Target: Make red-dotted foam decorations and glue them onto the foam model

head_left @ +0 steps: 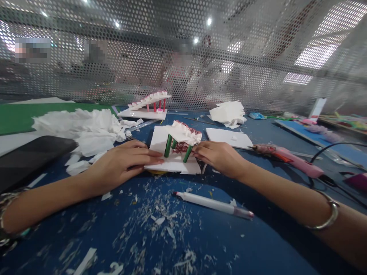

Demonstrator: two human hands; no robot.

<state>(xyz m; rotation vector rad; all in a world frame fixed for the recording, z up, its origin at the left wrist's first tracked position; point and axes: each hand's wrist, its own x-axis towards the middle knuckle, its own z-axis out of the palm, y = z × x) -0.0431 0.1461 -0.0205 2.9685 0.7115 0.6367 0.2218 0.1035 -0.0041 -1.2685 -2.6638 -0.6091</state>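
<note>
Between my hands is a small white foam-board model (182, 166): a flat base with green posts holding up a slanted white top marked with dark red. My left hand (122, 160) has its fingers on the left edge of the base, closed on it. From the other side, my right hand (222, 157) pinches the model near its right green post; those fingertips are partly hidden. In front of the model lies a white marker pen (212, 203) with a dark red tip, touched by neither hand.
Crumpled white paper (86, 128) and a black phone (31, 158) lie left. Behind stands another slanted model (143, 113) on red posts. A pink hot glue gun (289, 158) with a cord is at right, near a white board (229, 137). Scraps litter the blue table (229, 248).
</note>
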